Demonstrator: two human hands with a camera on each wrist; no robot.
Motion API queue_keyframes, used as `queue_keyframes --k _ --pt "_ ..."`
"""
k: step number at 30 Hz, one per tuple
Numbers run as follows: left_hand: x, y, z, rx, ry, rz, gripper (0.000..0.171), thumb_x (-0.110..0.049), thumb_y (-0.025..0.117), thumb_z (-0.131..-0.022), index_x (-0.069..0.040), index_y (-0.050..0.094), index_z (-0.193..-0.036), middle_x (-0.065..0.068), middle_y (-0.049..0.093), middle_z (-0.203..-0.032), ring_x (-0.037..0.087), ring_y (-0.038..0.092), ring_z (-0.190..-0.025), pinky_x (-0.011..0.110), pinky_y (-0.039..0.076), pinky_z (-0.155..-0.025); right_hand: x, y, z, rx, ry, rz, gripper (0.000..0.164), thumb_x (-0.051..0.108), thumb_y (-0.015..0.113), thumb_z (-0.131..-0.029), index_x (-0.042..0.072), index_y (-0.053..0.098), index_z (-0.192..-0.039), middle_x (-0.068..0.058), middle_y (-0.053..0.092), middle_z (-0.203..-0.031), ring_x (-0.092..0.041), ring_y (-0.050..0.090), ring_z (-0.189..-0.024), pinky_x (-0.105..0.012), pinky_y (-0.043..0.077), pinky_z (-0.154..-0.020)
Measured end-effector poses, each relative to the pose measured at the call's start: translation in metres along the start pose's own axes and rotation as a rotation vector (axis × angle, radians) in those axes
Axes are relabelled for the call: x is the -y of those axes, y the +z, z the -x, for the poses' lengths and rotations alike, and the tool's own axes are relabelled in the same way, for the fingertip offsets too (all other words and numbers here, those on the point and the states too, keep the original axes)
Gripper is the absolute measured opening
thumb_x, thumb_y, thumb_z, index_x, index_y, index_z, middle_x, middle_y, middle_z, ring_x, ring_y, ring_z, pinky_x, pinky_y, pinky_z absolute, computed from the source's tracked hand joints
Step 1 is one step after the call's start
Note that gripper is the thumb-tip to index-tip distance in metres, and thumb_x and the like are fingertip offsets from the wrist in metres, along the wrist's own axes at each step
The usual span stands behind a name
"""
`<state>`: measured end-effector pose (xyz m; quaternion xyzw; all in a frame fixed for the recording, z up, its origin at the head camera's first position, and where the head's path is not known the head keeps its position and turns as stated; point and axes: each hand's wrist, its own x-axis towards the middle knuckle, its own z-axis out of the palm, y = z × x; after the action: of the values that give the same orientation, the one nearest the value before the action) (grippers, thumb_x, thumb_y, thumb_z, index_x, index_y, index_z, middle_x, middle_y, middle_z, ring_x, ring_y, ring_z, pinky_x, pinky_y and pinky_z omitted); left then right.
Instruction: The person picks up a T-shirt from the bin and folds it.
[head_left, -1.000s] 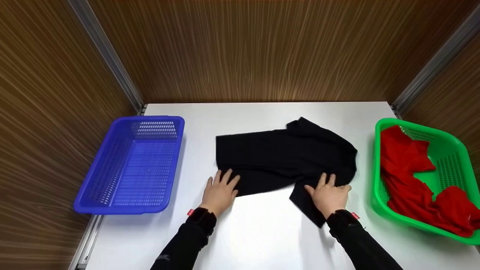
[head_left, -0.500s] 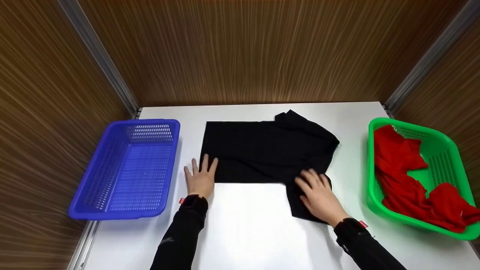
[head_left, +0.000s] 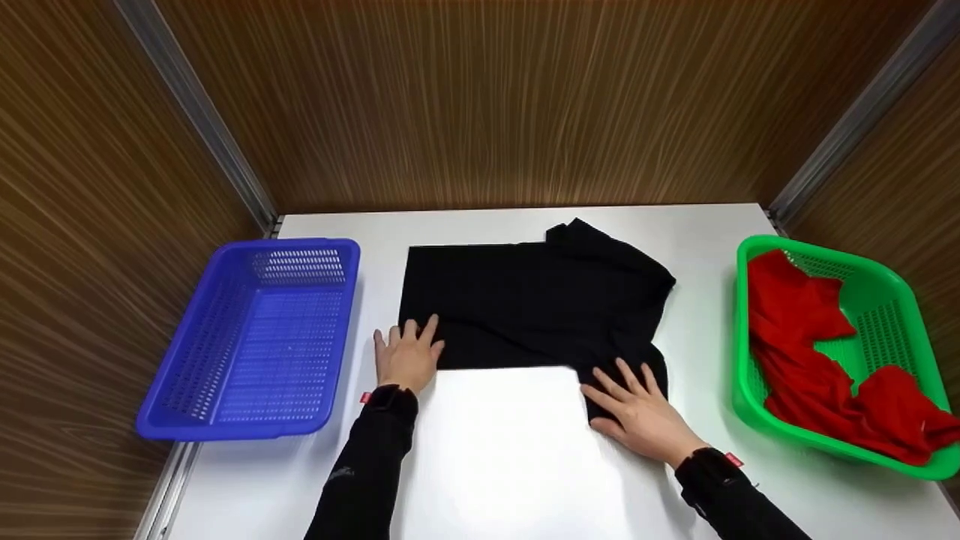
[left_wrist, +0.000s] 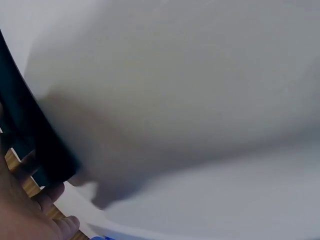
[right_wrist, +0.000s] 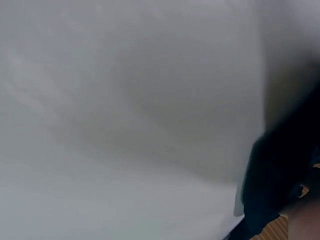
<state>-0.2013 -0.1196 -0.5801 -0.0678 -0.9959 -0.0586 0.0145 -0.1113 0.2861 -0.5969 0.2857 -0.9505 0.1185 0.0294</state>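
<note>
Black garment (head_left: 517,292) partly beneath left grip (head_left: 407,356) and right grip (head_left: 640,415), both loosely splayed

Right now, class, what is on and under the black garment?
On the black garment rest the left hand and the right hand, both along its near side. White tabletop shows around it; anything directly underneath is covered.

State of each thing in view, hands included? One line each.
Black garment: spread on the table, creased along its near side.
Left hand: fingers apart, touching the garment's near left corner.
Right hand: fingers spread on the garment's near sleeve.
Blue basket: upright, uncovered.
Green basket: upright, uncovered, holding red cloth.
Red cloth: crumpled.
</note>
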Motion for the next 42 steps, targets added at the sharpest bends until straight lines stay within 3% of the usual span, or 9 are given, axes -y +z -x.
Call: queue_keyframes --k 6,11,17,23,26,31,36,38,42 --pt "-0.002 -0.004 -0.003 0.065 -0.026 -0.055 0.057 -0.032 0.059 -0.103 -0.032 0.041 -0.157 0.022 0.050 -0.133 0.045 0.047 -0.125 0.071 0.028 -0.112 -0.014 0.000 0.012 -0.024 0.100 -0.096 0.060 0.038 0.062 -0.102 0.021 0.044 -0.156 -0.012 0.031 -0.165 -0.042 0.032 -0.149 -0.069 0.027 -0.115" --pt "-0.001 -0.013 -0.002 0.105 -0.097 -0.015 0.046 -0.034 0.061 -0.101 -0.026 0.054 -0.146 0.024 0.050 -0.135 0.047 0.045 -0.127 0.072 0.027 -0.111 -0.025 -0.001 0.025 -0.034 0.216 0.010 0.058 0.035 0.067 -0.099 0.019 0.051 -0.152 -0.022 0.031 -0.163 -0.047 0.030 -0.148 -0.071 0.026 -0.113" --pt "0.000 -0.015 -0.001 0.033 -0.068 -0.019 0.037 -0.027 0.065 -0.100 -0.010 0.059 -0.132 0.022 0.048 -0.138 0.048 0.044 -0.127 0.071 0.031 -0.109 -0.030 -0.009 0.028 -0.172 0.300 0.217 0.053 0.034 0.072 -0.095 0.012 0.061 -0.141 -0.028 0.056 -0.142 -0.052 0.057 -0.121 -0.070 0.043 -0.097" --pt "0.007 -0.003 0.000 -0.091 0.000 -0.052 0.027 -0.003 0.063 -0.094 0.000 0.059 -0.120 0.021 0.057 -0.125 0.046 0.051 -0.118 0.066 0.041 -0.101 -0.033 -0.015 0.031 -0.259 0.310 0.290 0.051 0.025 0.079 -0.086 0.003 0.066 -0.130 -0.028 0.066 -0.125 -0.051 0.063 -0.108 -0.073 0.039 -0.098" --pt "0.013 -0.001 0.000 -0.201 0.035 -0.052 0.028 -0.002 0.070 -0.089 -0.001 0.058 -0.114 0.020 0.060 -0.116 0.044 0.056 -0.107 0.060 0.048 -0.090 -0.031 -0.017 0.035 -0.246 0.227 0.203 0.054 0.018 0.079 -0.086 0.003 0.063 -0.136 -0.027 0.063 -0.133 -0.049 0.059 -0.121 -0.071 0.039 -0.103" --pt "0.018 -0.010 0.003 -0.423 0.120 0.010 0.023 -0.001 0.070 -0.088 -0.002 0.056 -0.106 0.016 0.062 -0.101 0.040 0.059 -0.094 0.052 0.050 -0.077 -0.027 -0.015 0.043 -0.212 -0.047 0.030 0.048 0.021 0.083 -0.083 0.002 0.068 -0.125 -0.021 0.066 -0.131 -0.044 0.057 -0.128 -0.061 0.038 -0.108" --pt "0.018 -0.026 0.007 -0.585 0.201 0.081 0.029 0.011 0.068 -0.080 -0.003 0.053 -0.099 0.013 0.062 -0.088 0.035 0.061 -0.086 0.045 0.055 -0.066 -0.020 -0.016 0.054 -0.012 -0.063 -0.062 0.071 0.051 0.078 -0.085 0.009 0.061 -0.140 -0.017 0.053 -0.150 -0.046 0.045 -0.138 -0.066 0.036 -0.106" --pt "0.018 -0.033 0.011 -0.614 0.234 0.110 0.036 0.017 0.068 -0.075 -0.004 0.055 -0.101 0.012 0.063 -0.088 0.033 0.062 -0.085 0.042 0.056 -0.063 -0.019 -0.016 0.056 -0.003 -0.067 -0.051 0.068 0.044 0.079 -0.086 0.008 0.060 -0.141 -0.018 0.051 -0.151 -0.047 0.045 -0.138 -0.066 0.039 -0.105" --pt "0.017 -0.046 0.022 -0.625 0.315 0.123 0.053 0.022 0.073 -0.066 -0.004 0.063 -0.111 0.011 0.067 -0.094 0.031 0.061 -0.089 0.039 0.057 -0.073 -0.021 -0.015 0.058 -0.130 -0.121 0.048 0.047 0.008 0.081 -0.081 0.004 0.069 -0.126 -0.018 0.063 -0.138 -0.041 0.059 -0.126 -0.057 0.049 -0.099"
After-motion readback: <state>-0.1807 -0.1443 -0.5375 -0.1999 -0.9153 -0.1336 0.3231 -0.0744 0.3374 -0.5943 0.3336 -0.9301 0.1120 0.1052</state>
